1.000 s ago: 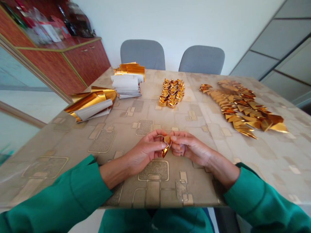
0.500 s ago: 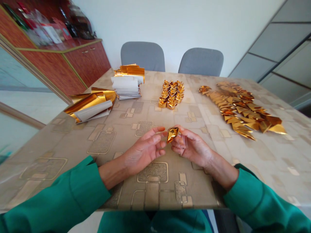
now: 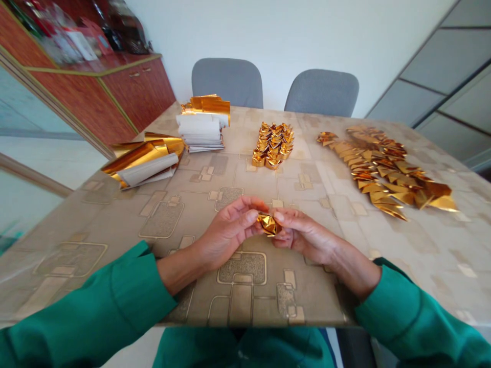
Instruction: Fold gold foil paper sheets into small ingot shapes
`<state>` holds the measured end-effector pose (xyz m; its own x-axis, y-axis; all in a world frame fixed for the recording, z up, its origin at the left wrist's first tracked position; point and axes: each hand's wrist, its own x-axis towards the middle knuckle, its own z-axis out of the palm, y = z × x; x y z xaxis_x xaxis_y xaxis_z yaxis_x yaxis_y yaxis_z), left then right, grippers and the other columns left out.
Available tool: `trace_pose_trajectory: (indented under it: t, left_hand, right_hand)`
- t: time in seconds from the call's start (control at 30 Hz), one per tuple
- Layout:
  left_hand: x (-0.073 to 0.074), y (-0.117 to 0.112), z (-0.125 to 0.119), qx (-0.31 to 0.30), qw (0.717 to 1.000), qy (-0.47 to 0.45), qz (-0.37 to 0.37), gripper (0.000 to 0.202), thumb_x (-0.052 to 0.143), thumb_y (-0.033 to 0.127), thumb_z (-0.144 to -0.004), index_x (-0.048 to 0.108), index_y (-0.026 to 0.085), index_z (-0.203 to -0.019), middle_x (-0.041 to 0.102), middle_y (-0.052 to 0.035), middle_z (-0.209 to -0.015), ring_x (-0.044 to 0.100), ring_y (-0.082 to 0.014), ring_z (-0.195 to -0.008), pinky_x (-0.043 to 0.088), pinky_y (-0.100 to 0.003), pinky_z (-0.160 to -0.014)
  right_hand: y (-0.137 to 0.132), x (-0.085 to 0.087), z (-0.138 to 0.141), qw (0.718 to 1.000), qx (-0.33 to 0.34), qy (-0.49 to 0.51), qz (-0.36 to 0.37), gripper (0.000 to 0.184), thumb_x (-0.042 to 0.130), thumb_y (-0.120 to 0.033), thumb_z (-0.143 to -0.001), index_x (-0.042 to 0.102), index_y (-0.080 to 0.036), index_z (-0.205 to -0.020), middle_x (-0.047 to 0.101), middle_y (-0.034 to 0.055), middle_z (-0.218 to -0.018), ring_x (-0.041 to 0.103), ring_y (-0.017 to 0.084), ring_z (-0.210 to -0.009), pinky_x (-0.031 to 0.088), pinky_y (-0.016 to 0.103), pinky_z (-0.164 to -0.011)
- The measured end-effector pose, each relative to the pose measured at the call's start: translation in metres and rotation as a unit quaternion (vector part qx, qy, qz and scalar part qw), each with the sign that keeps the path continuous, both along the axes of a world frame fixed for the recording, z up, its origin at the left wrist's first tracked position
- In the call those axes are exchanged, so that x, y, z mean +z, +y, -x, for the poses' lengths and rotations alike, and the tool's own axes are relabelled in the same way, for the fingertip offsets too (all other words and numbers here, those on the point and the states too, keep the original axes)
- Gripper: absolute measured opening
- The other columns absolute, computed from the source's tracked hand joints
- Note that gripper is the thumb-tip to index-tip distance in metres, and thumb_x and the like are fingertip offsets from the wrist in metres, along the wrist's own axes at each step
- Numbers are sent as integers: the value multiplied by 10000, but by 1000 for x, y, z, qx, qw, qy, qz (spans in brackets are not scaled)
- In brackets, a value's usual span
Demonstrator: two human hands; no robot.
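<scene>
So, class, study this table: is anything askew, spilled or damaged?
Only the loose gold sheets, far left: they lie fanned and curled, unlike the neater paper stack behind. The folded ingots and triangle row look orderly. The left hand and right hand pinch one gold piece.

Teal-green long sleeves (image 3: 92, 312), loose cuffs (image 3: 378, 286), bare left hand (image 3: 226, 232), bare right hand (image 3: 305, 239)

Shiny gold folded paper (image 3: 267, 224), green sleeves (image 3: 95, 306), beige square-patterned tablecloth (image 3: 161, 220), seemingly grey chairs (image 3: 227, 82).
</scene>
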<state>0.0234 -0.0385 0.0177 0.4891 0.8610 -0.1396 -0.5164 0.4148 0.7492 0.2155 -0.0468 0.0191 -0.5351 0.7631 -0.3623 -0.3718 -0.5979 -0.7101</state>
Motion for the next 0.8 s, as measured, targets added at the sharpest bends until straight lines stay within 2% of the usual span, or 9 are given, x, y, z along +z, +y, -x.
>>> trace_pose_trajectory:
  t: [0.07, 0.17, 0.43, 0.6, 0.8]
  left_hand:
    - [-1, 0, 0, -1, 999, -30, 33, 339, 799, 350, -754, 664, 169, -1007, 688, -32, -963, 651, -131, -858, 533, -234, -753]
    - [-2, 0, 0, -25, 997, -32, 62, 279, 780, 250, -774, 657, 182, -1015, 678, -21, -968, 643, -108, -831, 525, -201, -710]
    - [2, -3, 2, -51, 996, 57, 37, 200, 693, 200, -806, 605, 168, -982, 611, -5, -875, 548, -74, -672, 479, -184, -581]
    - [1, -6, 2, -63, 994, 93, 8, 239, 691, 210, -794, 585, 178, -1006, 601, 5, -831, 552, -85, -683, 480, -189, -575]
    - [3, -10, 0, -34, 992, 120, -18, 213, 684, 199, -771, 591, 184, -961, 595, 18, -818, 554, -82, -681, 475, -188, -571]
  right_hand:
    - [0, 1, 1, 1000, -3, 20, 6, 252, 799, -279, -737, 601, -173, -850, 500, -48, -648, 386, 70, -571, 324, 207, -568]
    - [0, 2, 1, 999, 13, 39, -1, 236, 788, -235, -737, 601, -173, -867, 499, -46, -673, 375, 65, -576, 318, 203, -574]
    - [0, 1, 1, 999, 39, 8, -24, 229, 771, -247, -740, 588, -176, -858, 407, -74, -614, 244, 63, -525, 170, 216, -487]
    - [-3, 1, 5, 997, 27, -36, -57, 259, 746, -363, -782, 576, -169, -767, 394, -70, -574, 244, 67, -515, 145, 232, -478]
    - [-4, -1, 8, 997, 41, -38, -55, 296, 788, -369, -752, 570, -170, -760, 377, -81, -584, 230, 61, -517, 143, 231, -492]
